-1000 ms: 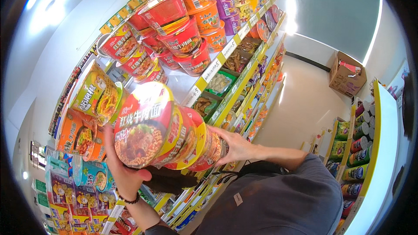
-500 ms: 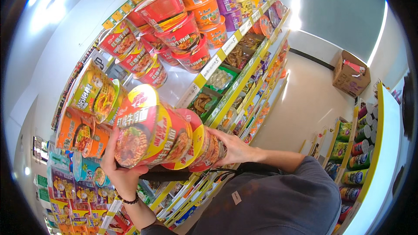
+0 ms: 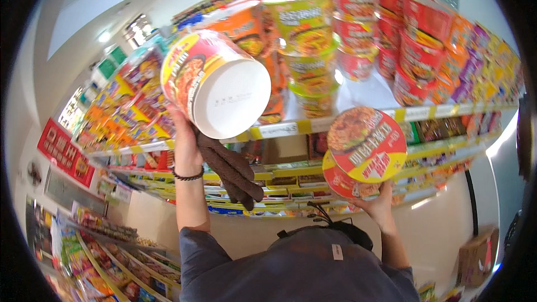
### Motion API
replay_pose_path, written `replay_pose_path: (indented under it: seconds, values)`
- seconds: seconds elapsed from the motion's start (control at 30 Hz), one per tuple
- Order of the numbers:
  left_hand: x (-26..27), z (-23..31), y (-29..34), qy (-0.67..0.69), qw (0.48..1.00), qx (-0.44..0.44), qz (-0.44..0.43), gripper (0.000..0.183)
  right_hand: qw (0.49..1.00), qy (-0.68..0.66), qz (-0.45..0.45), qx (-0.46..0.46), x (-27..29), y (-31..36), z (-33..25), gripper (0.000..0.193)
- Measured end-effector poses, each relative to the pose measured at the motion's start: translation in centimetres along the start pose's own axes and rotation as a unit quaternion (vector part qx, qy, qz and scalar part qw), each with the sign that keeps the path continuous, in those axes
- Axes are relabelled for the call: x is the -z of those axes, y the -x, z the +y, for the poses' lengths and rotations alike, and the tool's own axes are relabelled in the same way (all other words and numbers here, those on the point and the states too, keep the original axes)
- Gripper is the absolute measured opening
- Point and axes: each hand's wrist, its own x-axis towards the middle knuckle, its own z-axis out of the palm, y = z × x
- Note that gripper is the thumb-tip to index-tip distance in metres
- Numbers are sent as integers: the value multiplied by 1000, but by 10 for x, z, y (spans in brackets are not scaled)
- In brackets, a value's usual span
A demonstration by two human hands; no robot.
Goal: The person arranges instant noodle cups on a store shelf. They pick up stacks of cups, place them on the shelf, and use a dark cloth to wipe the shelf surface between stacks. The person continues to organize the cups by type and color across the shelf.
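Note:
My left hand (image 3: 187, 137) grips a red and yellow instant noodle cup (image 3: 184, 72) from below and behind, tipped so its white base faces me. A dark brown, glove-like fabric piece (image 3: 229, 170) hangs beside that hand's wrist. To the right, my right hand (image 3: 377, 204) is closed round the lower side of another red and yellow noodle cup (image 3: 366, 145), whose printed lid is turned toward me. Both cups are off the shelf, and most of my fingers are hidden behind them. Behind, green noodle cups (image 3: 310, 50) stand stacked between the two held cups.
Stacked red noodle cups (image 3: 419, 56) stand on the top shelf, whose yellow-edged front (image 3: 302, 127) runs across. Colourful packets (image 3: 131, 100) fill its left end. Lower shelves hold more packs. Another stocked rack (image 3: 106, 251) is at lower left, a cardboard box (image 3: 475, 257) at lower right.
The view has swung left toward the shelf. The cups I held close together are now apart, one in each hand. My left hand's cup has tipped to show its base.

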Motion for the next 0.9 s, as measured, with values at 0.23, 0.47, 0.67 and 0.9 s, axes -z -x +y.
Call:
replay_pose_path:
  seconds: [0.23, 0.47, 0.67, 0.9]
  values:
    - [73, -14, -12, 99, 995, 11, -12, 74, 979, -191, -66, 40, -25, -17, -17, 85]
    - [98, -20, -2, 115, 993, 14, -34, 78, 980, -144, -116, 76, -47, -24, 6, 91]
    - [111, -12, 9, 115, 993, 24, -5, 79, 968, -165, -160, 96, -64, -29, 5, 92]
    - [137, -9, 20, 155, 987, 49, 16, 69, 953, -212, -195, 95, -77, -31, -9, 92]
